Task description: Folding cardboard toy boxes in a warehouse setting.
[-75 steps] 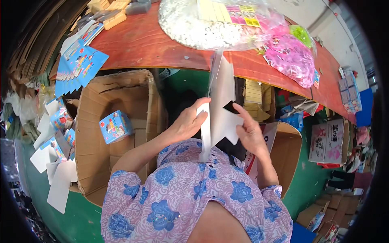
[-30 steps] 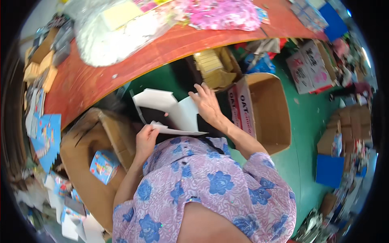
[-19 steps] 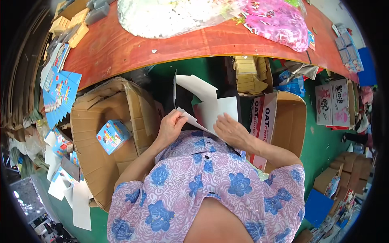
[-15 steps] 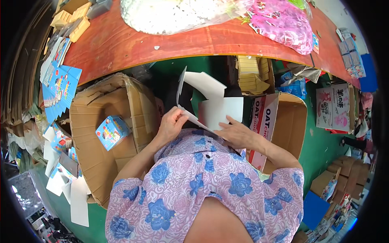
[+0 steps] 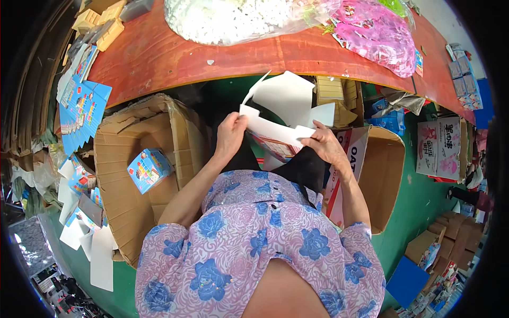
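Above my lap I hold a partly folded card box, its white inner side showing and several flaps standing up. A strip of its coloured print shows underneath, towards me. My left hand is closed on the box's left end, beside a small tab. At the right end, my right hand pinches the card by another small tab. To my left, one small blue printed box, made up, lies inside a large open carton.
Flat blue printed cards fan out at the red table's left end. A clear bag of white pieces and a pink bag lie on it. An open carton stands right; unfolded cards hang left.
I have raised the card box slightly and turned it, so its long edge and end tabs now face me. My right hand has moved up and right to its right end.
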`<move>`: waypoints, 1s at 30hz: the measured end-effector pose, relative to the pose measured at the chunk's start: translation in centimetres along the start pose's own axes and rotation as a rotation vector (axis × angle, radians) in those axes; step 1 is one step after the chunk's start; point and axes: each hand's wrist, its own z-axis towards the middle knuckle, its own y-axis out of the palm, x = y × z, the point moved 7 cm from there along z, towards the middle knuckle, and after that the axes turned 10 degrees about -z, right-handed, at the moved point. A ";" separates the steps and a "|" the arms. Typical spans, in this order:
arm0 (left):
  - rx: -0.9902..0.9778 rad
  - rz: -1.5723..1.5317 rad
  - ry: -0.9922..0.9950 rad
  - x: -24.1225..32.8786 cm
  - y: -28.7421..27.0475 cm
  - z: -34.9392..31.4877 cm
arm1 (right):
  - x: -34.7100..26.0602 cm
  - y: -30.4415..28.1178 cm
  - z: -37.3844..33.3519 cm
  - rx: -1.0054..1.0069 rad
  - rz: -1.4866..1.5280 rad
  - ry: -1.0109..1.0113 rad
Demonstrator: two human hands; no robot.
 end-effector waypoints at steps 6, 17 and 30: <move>-0.002 -0.130 -0.175 -3.9 -2.5 -3.9 | -2.1 2.3 -0.2 0.055 -0.097 -0.263; 0.125 0.202 -0.363 -4.8 -3.7 -2.3 | -1.8 3.2 -1.8 0.864 -0.326 0.161; 0.020 0.594 -0.200 -3.1 -1.6 0.7 | 4.5 7.6 0.2 0.425 0.775 0.443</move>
